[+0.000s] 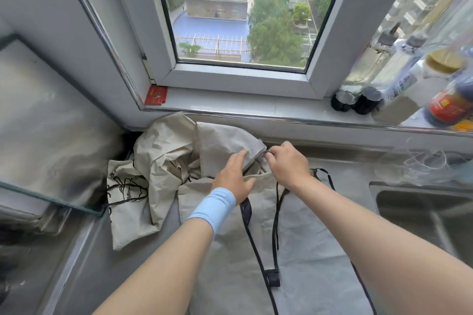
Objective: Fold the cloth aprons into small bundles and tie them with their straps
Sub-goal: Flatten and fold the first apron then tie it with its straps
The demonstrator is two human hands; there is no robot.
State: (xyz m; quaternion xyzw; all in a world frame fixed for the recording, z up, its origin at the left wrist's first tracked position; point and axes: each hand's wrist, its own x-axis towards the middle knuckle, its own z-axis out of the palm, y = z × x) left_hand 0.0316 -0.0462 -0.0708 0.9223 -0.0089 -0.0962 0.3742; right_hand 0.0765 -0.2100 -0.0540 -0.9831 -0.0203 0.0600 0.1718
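A beige cloth apron (302,250) lies spread flat on the steel counter in front of me, its black straps (276,225) running down the middle to a buckle. Behind it sits a crumpled heap of more beige aprons (169,158), one with a black line drawing. My left hand (234,176), with a light blue wristband, rests on the upper edge of the flat apron and touches the fabric of the heap. My right hand (288,161) pinches a thin black strap at the top of the apron.
A steel sink (422,212) opens at the right. Bottles and jars (399,84) stand on the windowsill at right, clear glasses (425,161) below them. A glass-edged surface (51,199) juts out at left. The window (240,20) is straight ahead.
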